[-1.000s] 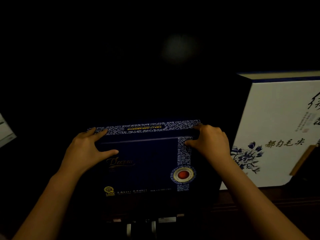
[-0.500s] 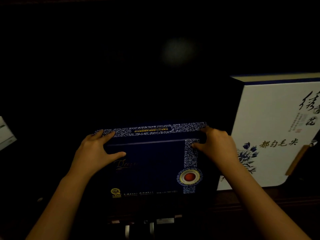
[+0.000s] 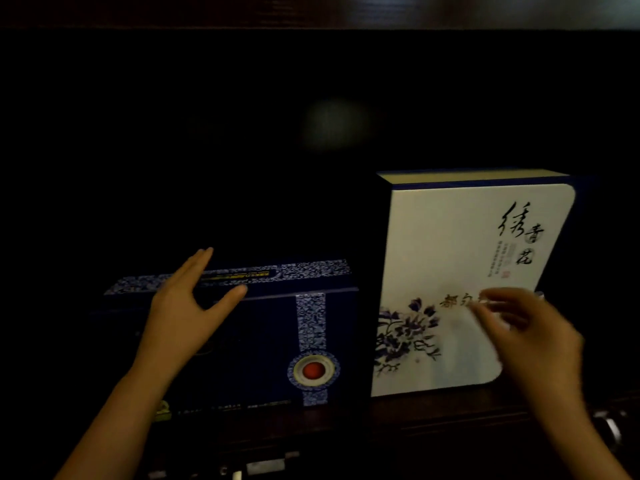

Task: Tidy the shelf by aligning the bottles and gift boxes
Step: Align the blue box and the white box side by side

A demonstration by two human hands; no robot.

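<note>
A dark blue gift box (image 3: 263,344) with a patterned blue-white band and a red round seal stands on the dark shelf (image 3: 433,415), left of centre. My left hand (image 3: 188,311) hovers over its upper left front, fingers spread, holding nothing. To its right stands a taller white gift box (image 3: 446,258) with blue flowers and black calligraphy. My right hand (image 3: 533,334) is blurred in front of the white box's lower right part, fingers apart and holding nothing.
The back of the shelf is very dark, with one faint pale reflection (image 3: 334,124). A wooden board (image 3: 311,10) runs along the top. Metal fittings (image 3: 266,465) glint below the shelf's front edge, and another (image 3: 609,427) at the lower right.
Both hands have let go of the blue box's top corners. My right hand moved right, in front of the white box; my left hand lifted and spread. The view shifted right.
</note>
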